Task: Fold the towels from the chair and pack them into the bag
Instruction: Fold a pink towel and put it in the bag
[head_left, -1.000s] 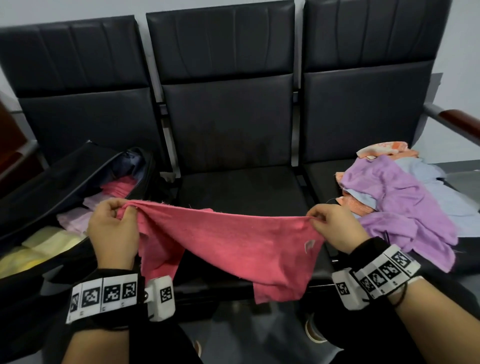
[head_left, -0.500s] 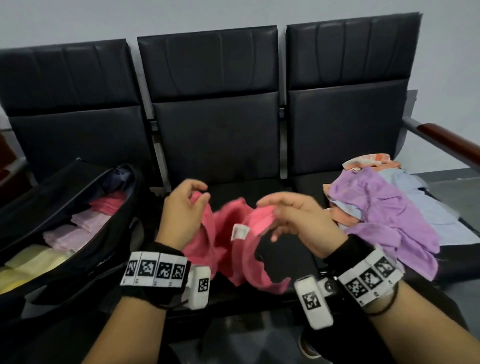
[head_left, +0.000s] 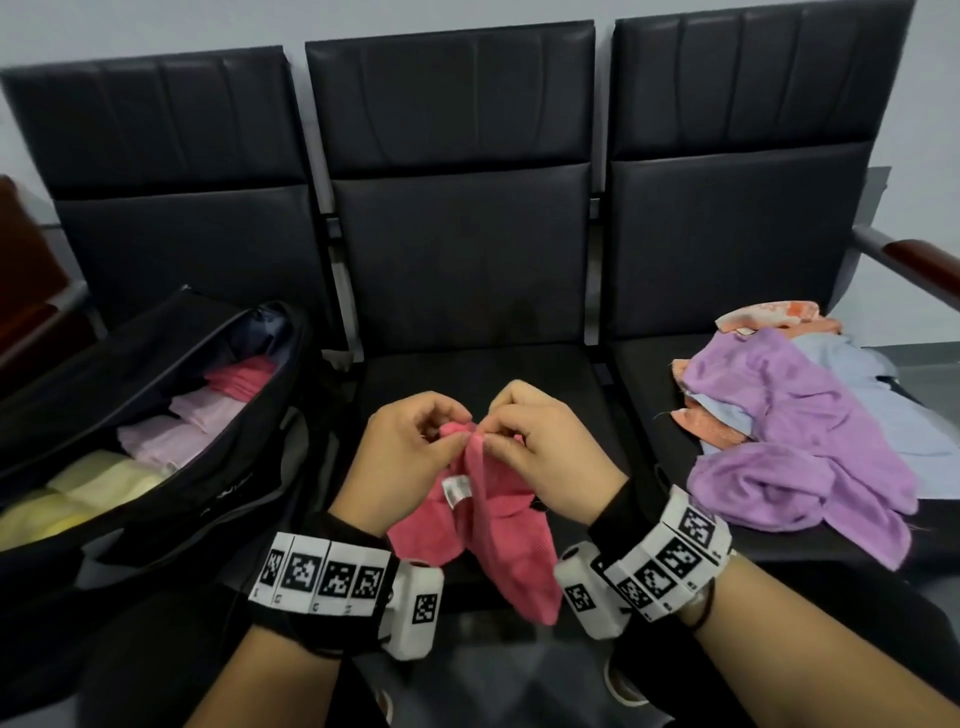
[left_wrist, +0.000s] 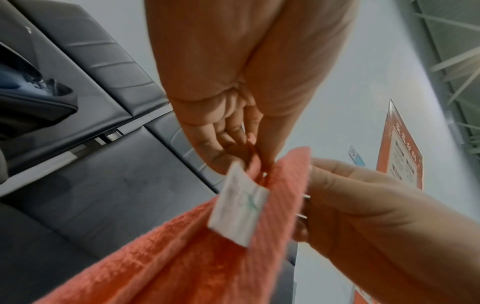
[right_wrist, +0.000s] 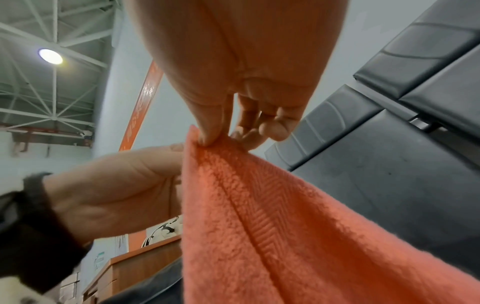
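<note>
Three black seats stand side by side against a pale wall. On the left seat sits an open bag (head_left: 156, 441) with folded towels in yellow, pale pink and darker pink packed in a row. On the right seat (head_left: 649, 374) lies a loose pile (head_left: 795, 441) of purple, pale blue and orange towels, unfolded.

Over the middle seat (head_left: 467, 374), the left hand (head_left: 400, 457) and the right hand (head_left: 550, 452) meet, each pinching the top edge of a pink towel (head_left: 498, 540) between thumb and fingertips. The towel hangs doubled below them, clear of the seat, its white label (head_left: 457, 488) on the side facing the person. The wrist views show only small bites of cloth in each pinch.

The fold looks half made, and the risks follow from that. If the two corners do not line up as they meet, the halves will likely hang uneven and the fold come out skewed. When one hand takes both corners, so small a hold could let a layer slip and the towel fall open. The hanging end tapers to one side, which suggests a twist that may crease. A bulky fold might not fit the bag's remaining space.
</note>
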